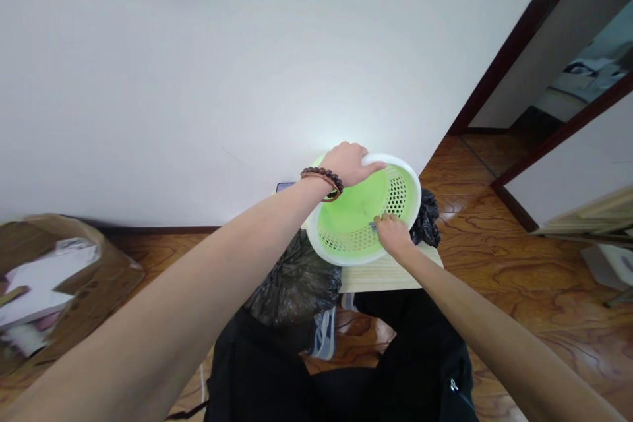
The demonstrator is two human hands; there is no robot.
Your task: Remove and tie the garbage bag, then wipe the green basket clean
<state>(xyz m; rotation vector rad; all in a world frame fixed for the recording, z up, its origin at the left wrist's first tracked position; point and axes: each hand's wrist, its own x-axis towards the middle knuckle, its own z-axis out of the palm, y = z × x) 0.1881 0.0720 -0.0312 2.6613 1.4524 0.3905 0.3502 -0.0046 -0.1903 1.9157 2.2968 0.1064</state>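
Note:
A round plastic colander [353,242], light green inside with a white rim, tilts toward me on a small wooden stand [380,275] by the wall. My left hand [349,163], with a beaded bracelet at the wrist, grips the far rim with its thumb turned inward. Inside the colander, near its right wall, my right hand [392,234] is closed on a small grey object [373,227]. Only the tip of that object shows, so its kind is unclear. The colander's far left part is hidden behind my left hand and wrist.
A black plastic bag [297,283] bulges left of the stand, and another black bag [426,219] sits at its right. On the left stands an open cardboard box [106,270] with papers inside. A dark-edged object [283,186] pokes out behind my left forearm. A doorway is at right.

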